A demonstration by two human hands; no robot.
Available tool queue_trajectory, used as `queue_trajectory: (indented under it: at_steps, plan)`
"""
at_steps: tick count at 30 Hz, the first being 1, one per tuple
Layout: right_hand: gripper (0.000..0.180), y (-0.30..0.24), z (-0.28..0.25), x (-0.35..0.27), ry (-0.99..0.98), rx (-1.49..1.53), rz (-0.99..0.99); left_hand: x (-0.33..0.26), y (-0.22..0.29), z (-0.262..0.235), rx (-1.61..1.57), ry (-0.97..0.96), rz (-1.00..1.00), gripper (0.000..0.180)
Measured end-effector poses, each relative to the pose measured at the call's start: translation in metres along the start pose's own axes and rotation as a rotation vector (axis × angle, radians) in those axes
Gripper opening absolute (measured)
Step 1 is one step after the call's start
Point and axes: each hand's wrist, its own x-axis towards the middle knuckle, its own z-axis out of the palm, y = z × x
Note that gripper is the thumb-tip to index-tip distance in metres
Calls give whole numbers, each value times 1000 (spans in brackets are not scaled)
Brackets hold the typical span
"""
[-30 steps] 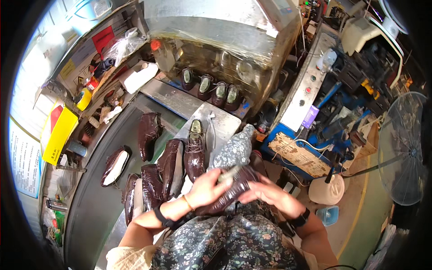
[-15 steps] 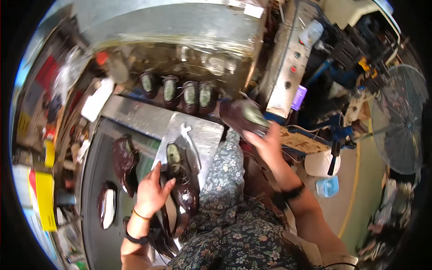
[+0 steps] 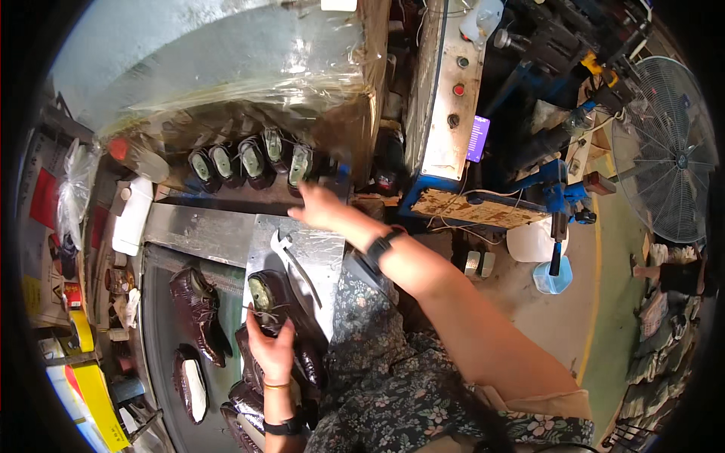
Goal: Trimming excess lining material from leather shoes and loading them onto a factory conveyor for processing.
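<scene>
My left hand (image 3: 272, 353) is at a glossy dark brown lace-up shoe (image 3: 296, 332) on a metal plate. Thumb and forefinger straddle the side of its laced opening; the other fingers are partly hidden. My right hand (image 3: 319, 208) reaches across to a row of similar shoes, its thumb stretched away and its fingertips at the near end of the rightmost shoe (image 3: 300, 162). Just beyond my left hand a metal hand tool (image 3: 298, 264) lies on the plate. More shoes, including a laced shoe (image 3: 198, 306) and a shoe showing a pale sole (image 3: 194, 389), rest on the dark surface at left.
Plastic-wrapped bulk (image 3: 302, 90) rises behind the shoe row. To the right stand a control box (image 3: 453, 113) with buttons, a blue clamp-like machine part (image 3: 555, 192) and a large fan (image 3: 680, 158). A white plastic container (image 3: 132, 217) stands at left, above a yellow box (image 3: 98, 404).
My right hand has moved left, and the shoe it held now stands at the right end of the row. My left hand stays by the shoe on the plate. The view has shifted.
</scene>
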Motion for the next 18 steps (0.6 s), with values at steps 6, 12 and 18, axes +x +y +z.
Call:
queue_trajectory:
  at_steps: [6,12,18]
  plan:
    - [91,-86,-18,-268,-405,1134,-101,-42,81,19,-838,147,-283,68]
    - [69,-40,-159,-370,218,1151,12,-99,130,19,-568,-814,256,76]
    - [68,65,-346,-403,935,295,-223,-127,80,-1,-78,-695,257,58]
